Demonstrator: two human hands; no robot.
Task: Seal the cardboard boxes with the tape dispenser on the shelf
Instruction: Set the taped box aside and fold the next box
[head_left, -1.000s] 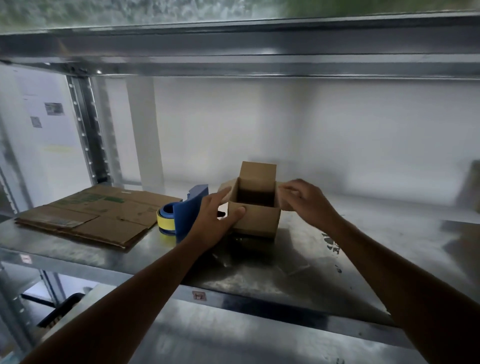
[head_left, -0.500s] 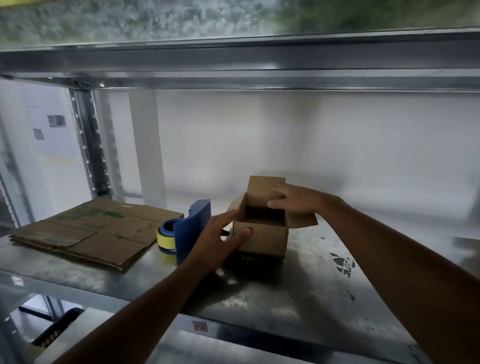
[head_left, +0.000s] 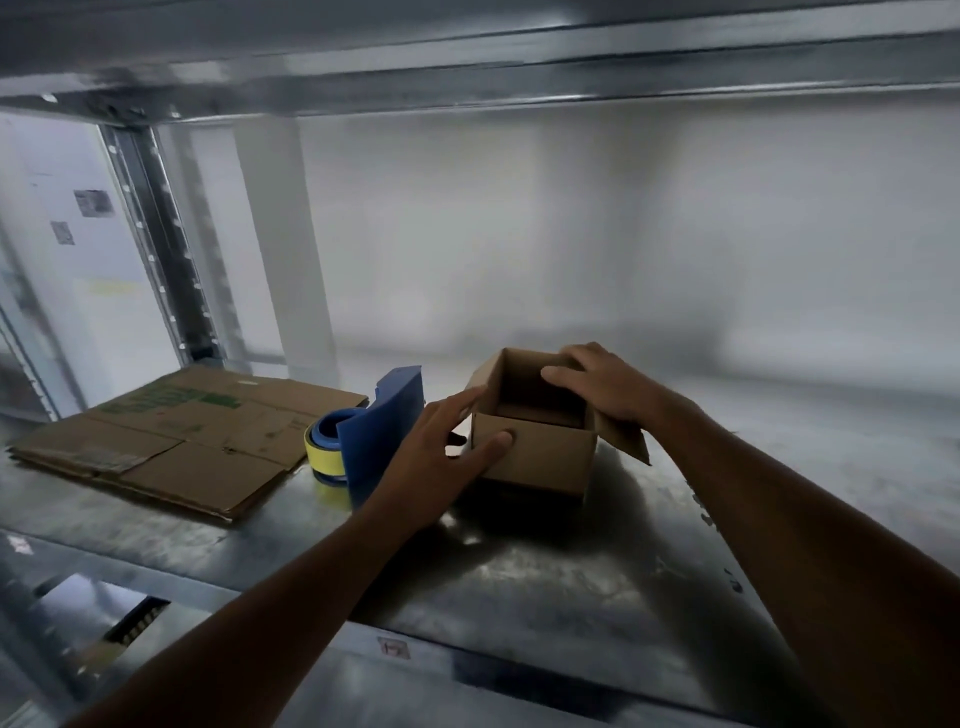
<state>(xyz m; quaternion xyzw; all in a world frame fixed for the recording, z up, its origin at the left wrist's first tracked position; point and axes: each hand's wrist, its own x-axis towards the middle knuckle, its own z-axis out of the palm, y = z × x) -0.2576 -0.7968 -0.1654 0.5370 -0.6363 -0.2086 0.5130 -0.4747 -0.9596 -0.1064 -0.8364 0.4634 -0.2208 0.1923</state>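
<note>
A small brown cardboard box sits open-topped about the middle of the dull grey metal shelf. The person's left hand braces its near-left corner. The thumb is laid flat on the front face, and the fingers are stretched fairly straight along the raised flap on the 9 o'clock side. The hand is spread and pressing, not clenched. The right hand lies palm down across the top edge at the box's 2 o'clock corner. Its fingers are loosely extended over the opening and pinch nothing I can make out. Below that wrist, a side flap splays outward towards 3 o'clock.

Just beside the box at 9 o'clock, partly behind the left hand, stands a blue plastic tape dispenser with a yellow-edged roll; neither hand is on it. Further out, towards 9 and 10 o'clock, a stack of flattened brown cardboard sheets with green print lies flat on the shelf. A perforated steel upright rises behind it.
</note>
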